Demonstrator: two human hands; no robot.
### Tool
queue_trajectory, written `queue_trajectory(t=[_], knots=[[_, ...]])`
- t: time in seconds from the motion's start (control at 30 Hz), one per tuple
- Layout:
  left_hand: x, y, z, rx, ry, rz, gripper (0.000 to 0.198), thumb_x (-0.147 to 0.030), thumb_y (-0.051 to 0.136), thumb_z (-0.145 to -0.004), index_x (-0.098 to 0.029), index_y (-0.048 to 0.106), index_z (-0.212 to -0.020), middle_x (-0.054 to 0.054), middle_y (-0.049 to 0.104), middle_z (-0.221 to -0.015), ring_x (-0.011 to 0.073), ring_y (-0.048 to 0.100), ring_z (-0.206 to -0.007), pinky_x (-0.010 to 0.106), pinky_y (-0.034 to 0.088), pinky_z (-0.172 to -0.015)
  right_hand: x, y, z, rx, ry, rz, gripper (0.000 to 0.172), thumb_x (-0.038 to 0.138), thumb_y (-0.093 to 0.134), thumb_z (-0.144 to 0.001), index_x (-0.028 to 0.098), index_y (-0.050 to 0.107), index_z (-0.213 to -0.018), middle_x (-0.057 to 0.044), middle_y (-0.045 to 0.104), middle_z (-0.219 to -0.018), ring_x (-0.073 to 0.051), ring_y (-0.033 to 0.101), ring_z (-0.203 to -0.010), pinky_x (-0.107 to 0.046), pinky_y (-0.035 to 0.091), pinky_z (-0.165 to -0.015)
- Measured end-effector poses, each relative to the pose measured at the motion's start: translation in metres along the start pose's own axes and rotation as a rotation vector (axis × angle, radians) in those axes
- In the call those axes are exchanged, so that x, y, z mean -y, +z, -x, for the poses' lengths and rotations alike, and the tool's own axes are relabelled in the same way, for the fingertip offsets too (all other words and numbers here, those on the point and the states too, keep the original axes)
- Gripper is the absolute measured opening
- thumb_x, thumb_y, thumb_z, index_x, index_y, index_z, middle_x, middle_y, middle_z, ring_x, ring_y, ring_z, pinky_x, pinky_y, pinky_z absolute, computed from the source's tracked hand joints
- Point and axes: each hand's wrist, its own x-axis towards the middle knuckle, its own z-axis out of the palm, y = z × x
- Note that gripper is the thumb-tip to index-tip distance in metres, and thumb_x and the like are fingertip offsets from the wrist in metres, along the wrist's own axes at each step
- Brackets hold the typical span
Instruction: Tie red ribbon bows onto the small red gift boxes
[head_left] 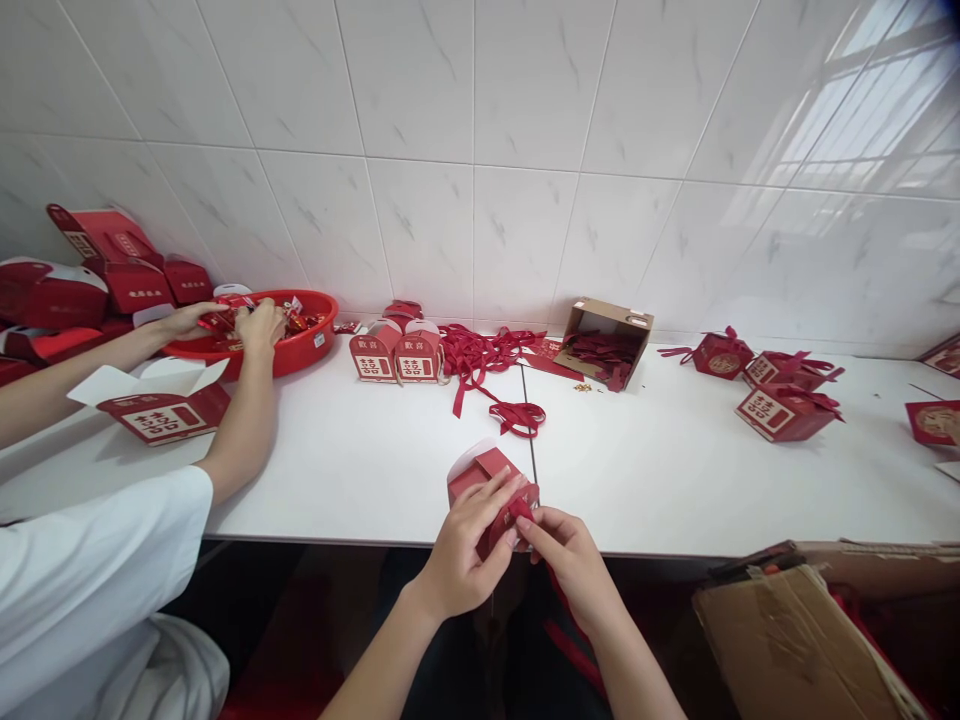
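Note:
At the table's front edge, my left hand [466, 550] is closed around a small red gift box [480, 472], its fingers lying over the top. My right hand [568, 558] pinches a dark red ribbon [520, 508] against the near side of the box. A length of that ribbon trails down below my right wrist toward my lap. Part of the box is hidden under my fingers. Just beyond it lie a loose ribbon coil [519, 416] and a tangled pile of red ribbons [487, 352].
On the left, a co-worker's hands [259, 322] reach into a red basin [319, 335] of wrapped sweets, beside an open box [161, 400]. Closed boxes [396, 355] and a ribbon carton [607, 340] stand behind. Ribbon-tied boxes [784, 410] sit right; a cardboard carton [802, 640] is below.

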Motion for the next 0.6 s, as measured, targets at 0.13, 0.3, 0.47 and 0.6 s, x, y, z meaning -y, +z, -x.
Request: queue_trajectory(t=[0.13, 0.3, 0.47, 0.6], knots=[[0.0009, -0.0004, -0.0005, -0.013, -0.002, 0.031, 0.057, -0.015, 0.046, -0.086, -0.023, 0.034, -0.141, 0.009, 0.047, -0.139, 0.0266, 0.044, -0.128, 0.047, 0.04, -0.104, 0.0006, 0.0002, 0.0004, -0.013, 0.001, -0.008, 0.033, 0.048, 0.068, -0.074, 0.016, 0.065, -0.07, -0.001, 0.058, -0.065, -0.013, 0.049, -0.063, -0.023, 0.036, -0.058], [0.0026, -0.0007, 0.0008, -0.016, -0.019, 0.072, 0.058, -0.017, 0.047, -0.087, -0.023, 0.032, -0.142, 0.01, 0.046, -0.14, 0.0264, 0.044, -0.127, 0.045, 0.041, -0.104, -0.0021, -0.0004, 0.0007, -0.027, 0.002, -0.022, 0.032, 0.048, 0.068, -0.074, 0.016, 0.064, -0.069, 0.0, 0.058, -0.064, -0.011, 0.048, -0.061, -0.022, 0.035, -0.057], [0.0052, -0.0004, 0.0036, 0.006, -0.031, 0.067, 0.063, -0.019, 0.048, -0.088, -0.025, 0.023, -0.145, 0.009, 0.045, -0.141, 0.0256, 0.043, -0.128, 0.048, 0.036, -0.107, -0.0013, 0.0016, -0.0002, -0.032, -0.002, -0.023, 0.033, 0.048, 0.069, -0.073, 0.016, 0.064, -0.069, -0.002, 0.059, -0.066, -0.013, 0.05, -0.063, -0.022, 0.036, -0.056], [0.0045, -0.0019, 0.0046, 0.029, 0.004, 0.03, 0.061, -0.021, 0.05, -0.087, -0.026, 0.027, -0.144, 0.009, 0.043, -0.143, 0.0262, 0.044, -0.128, 0.049, 0.031, -0.109, 0.0031, 0.0039, -0.0003, -0.034, -0.003, -0.033, 0.034, 0.051, 0.069, -0.072, 0.017, 0.066, -0.069, -0.003, 0.062, -0.068, -0.013, 0.052, -0.064, -0.023, 0.038, -0.057]])
